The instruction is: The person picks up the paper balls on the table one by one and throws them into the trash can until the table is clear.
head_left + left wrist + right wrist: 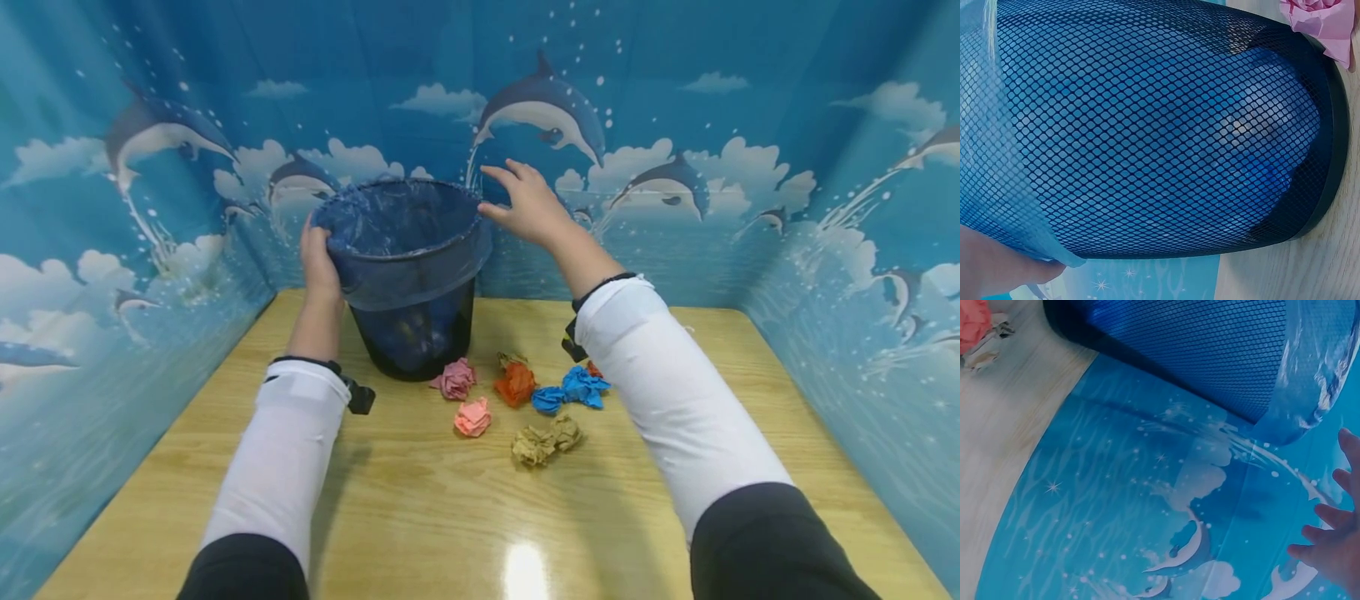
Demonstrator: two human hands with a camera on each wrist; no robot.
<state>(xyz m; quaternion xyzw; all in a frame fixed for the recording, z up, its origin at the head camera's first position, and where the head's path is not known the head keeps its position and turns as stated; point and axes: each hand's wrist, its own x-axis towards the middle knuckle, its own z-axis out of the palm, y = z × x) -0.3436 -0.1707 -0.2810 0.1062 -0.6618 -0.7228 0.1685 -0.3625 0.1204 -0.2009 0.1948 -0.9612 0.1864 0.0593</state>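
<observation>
A black mesh wastebasket stands on the table, lined with a thin blue plastic bag whose edge is folded down outside the rim. At the basket's left side, my left hand grips the bag-covered rim. The left wrist view shows that hand against the bag's folded edge. My right hand is raised beside the right rim, fingers spread, holding nothing. In the right wrist view, its fingers point toward the bag, with a gap between. Through the mesh, bluish bag folds show near the bottom.
Crumpled paper balls lie right of and before the basket: dusky pink, light pink, orange, blue and tan. A dolphin-printed curtain encloses the back and sides of the wooden table.
</observation>
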